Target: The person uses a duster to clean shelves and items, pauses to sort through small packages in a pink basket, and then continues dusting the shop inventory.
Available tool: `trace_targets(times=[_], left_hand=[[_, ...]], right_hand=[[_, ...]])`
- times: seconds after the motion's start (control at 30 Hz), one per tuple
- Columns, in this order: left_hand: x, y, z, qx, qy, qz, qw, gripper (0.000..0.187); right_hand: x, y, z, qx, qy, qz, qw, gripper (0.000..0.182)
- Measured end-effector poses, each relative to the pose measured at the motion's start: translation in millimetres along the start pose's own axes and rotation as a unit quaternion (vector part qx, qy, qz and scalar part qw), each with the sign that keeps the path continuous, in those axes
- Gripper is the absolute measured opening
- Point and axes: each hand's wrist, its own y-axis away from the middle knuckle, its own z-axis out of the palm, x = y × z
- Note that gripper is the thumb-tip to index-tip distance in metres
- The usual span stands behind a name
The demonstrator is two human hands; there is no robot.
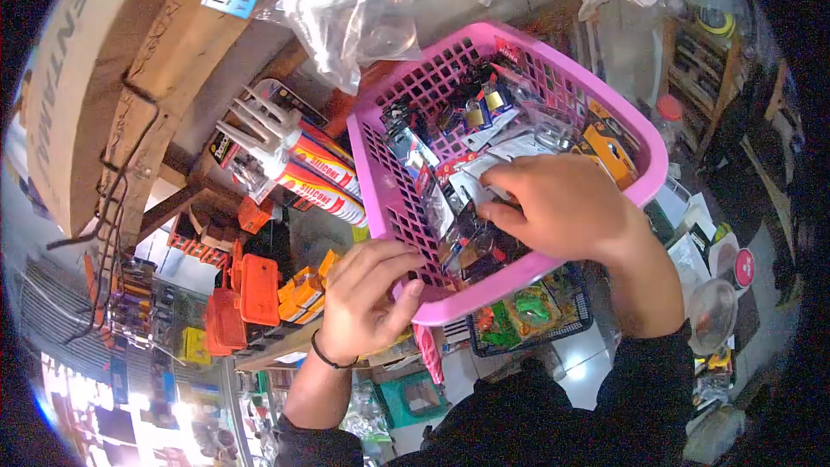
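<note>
Left hand [367, 298] at seven o'clock clamps its grip on the pink basket [380, 182] rim; right hand [553, 207], fingers spread, presses the packaged padlocks [480, 108] inside.

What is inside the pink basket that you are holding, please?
The pink basket holds carded packs, some with brass padlocks, plus an orange-and-black pack. The right hand covers the middle, hiding what lies beneath; the left hand grips the rim.

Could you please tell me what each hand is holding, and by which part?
Left hand grips the pink basket by its near rim; right hand rests on packets inside.
</note>
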Motion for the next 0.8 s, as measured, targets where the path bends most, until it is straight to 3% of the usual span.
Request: trace_targets(times=[0.03,0.13,0.27,0.4,0.5,0.67,0.77,0.8], left_hand=[[-2,-3,2,-0.003,0.001,-0.005,1.0,0.018],[-7,-12,4,-0.129,-0.033,-0.008,0.991,0.019],[-14,-22,7,-0.178,0.07,-0.04,0.981,0.022],[-19,-34,9,-0.242,0.065,-0.067,0.966,0.029],[-23,-42,14,-0.236,0.102,-0.082,0.963,0.029],[-30,-52,23,-0.254,0.098,-0.094,0.958,0.036],[-42,-59,37,-0.275,0.09,-0.065,0.955,0.041],[-47,-60,42,-0.269,0.03,-0.037,0.962,0.045]], right_hand=[[0,0,0,0.001,-0.003,-0.009,1.0,0.025],[-2,1,-2,-0.02,-0.001,0.011,1.0,0.018],[-5,1,-2,0.01,0.027,0.008,1.0,0.015],[-5,1,-1,0.038,0.028,-0.012,0.999,0.015],[-4,3,-2,0.047,0.048,-0.024,0.997,0.016],[-5,2,-7,-0.041,0.038,-0.005,0.998,0.019],[-4,2,-12,-0.093,0.047,-0.014,0.994,0.019],[-3,2,-13,-0.09,0.048,-0.01,0.995,0.019]])
